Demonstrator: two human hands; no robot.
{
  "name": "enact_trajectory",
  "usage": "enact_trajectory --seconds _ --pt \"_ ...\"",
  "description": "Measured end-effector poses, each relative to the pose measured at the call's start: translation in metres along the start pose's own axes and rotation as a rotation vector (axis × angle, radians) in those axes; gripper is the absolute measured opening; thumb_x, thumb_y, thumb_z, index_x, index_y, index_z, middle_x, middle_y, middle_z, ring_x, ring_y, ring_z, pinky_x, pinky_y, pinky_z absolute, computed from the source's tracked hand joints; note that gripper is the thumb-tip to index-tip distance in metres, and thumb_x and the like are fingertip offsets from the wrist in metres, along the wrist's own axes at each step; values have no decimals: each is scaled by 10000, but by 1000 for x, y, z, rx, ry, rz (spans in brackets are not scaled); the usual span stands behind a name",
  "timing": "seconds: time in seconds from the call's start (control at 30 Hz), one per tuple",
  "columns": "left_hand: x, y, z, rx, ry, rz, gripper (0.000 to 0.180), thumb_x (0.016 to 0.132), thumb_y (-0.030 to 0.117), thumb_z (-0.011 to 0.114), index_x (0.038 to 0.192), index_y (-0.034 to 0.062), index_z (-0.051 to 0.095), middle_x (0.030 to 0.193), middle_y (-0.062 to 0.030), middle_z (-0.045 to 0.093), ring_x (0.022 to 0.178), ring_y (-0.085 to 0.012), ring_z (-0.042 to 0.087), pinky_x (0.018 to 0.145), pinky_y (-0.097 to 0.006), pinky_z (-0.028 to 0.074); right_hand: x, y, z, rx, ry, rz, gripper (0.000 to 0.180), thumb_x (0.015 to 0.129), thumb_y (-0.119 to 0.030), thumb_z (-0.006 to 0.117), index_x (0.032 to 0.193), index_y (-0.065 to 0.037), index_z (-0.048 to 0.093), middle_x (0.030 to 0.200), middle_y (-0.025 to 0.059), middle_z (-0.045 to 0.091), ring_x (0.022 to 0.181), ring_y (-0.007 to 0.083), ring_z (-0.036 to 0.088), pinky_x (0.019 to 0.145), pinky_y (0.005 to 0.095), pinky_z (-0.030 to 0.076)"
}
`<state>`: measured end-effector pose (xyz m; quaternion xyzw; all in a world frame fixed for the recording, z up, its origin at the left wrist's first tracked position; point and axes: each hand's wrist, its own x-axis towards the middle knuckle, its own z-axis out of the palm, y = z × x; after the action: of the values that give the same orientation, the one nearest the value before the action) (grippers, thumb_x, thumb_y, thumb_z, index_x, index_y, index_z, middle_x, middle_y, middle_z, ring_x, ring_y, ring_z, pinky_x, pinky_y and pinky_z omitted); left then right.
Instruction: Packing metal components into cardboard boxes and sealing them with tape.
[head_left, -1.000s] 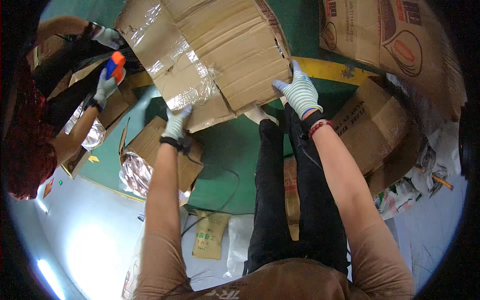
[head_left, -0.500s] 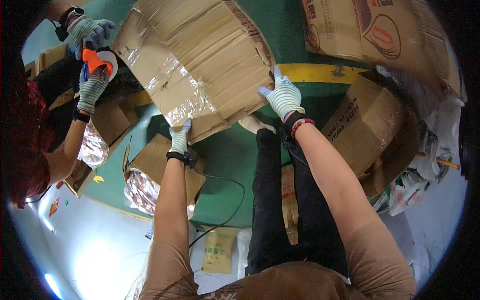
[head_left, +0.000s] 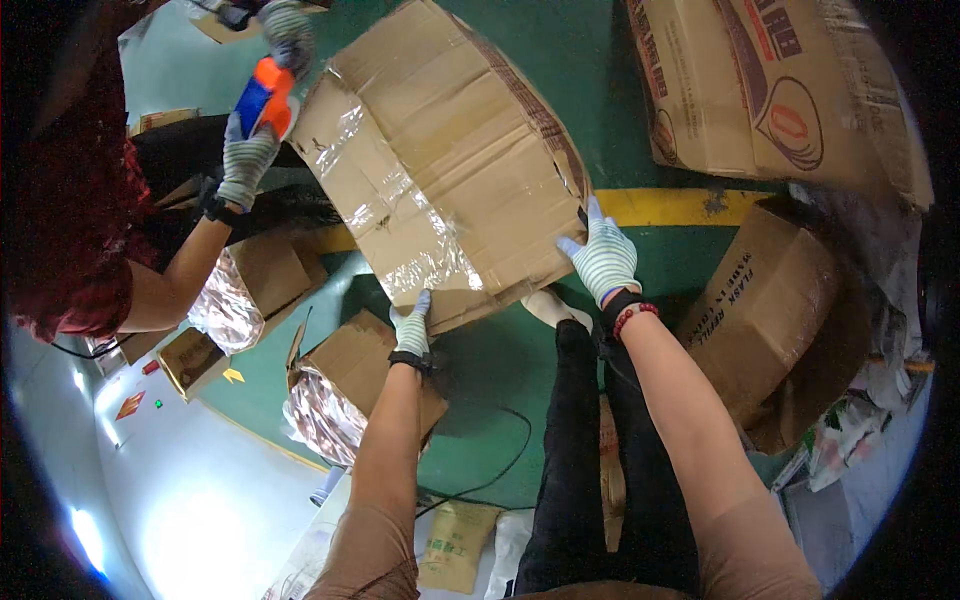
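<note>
A large brown cardboard box [head_left: 465,130] with creased sides and shiny clear tape along its face is held up tilted before me. My left hand [head_left: 411,318], in a striped knit glove, grips its near lower edge with the thumb on the face. At its right corner my right hand [head_left: 606,258], gloved alike, is closed on the edge, its thumb in front. Across from me on the left, a co-worker's gloved hands [head_left: 250,165] hold an orange and blue tape dispenser [head_left: 267,95] close to the box's left edge.
Opened cartons with silvery lining [head_left: 325,415] stand on the green floor at left. A big printed carton [head_left: 780,90] is at far right, with another open carton [head_left: 750,310] nearer. A yellow floor line [head_left: 690,207] runs behind the box. A tan sack [head_left: 455,548] lies near my legs.
The box and both my hands appear further right and lower in the picture, as the whole view has shifted. The co-worker's hands have brought the tape dispenser nearer the box, its tilt changed.
</note>
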<state>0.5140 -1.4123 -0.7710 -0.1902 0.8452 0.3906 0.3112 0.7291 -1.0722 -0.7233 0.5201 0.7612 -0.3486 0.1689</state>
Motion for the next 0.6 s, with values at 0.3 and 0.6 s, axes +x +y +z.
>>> enact_trajectory --seconds 0.3,0.6 --pt "-11 -1 10 24 141 -15 1109 755 387 936 1546 -59 299 1487 -190 496 1331 -314 509 1151 -386 410 2 -4 -7 -23 -36 12 953 850 -502 765 1593 -87 336 1292 229 649 1124 364 683 957 447 549" --pt "-7 -6 5 -36 97 -45 1100 771 360 927 1558 -47 274 1501 -182 488 1335 -306 507 1154 -388 405 1 -3 -10 13 -56 17 952 850 -487 772 1592 -80 335 1299 234 644 1127 374 681 962 446 551"
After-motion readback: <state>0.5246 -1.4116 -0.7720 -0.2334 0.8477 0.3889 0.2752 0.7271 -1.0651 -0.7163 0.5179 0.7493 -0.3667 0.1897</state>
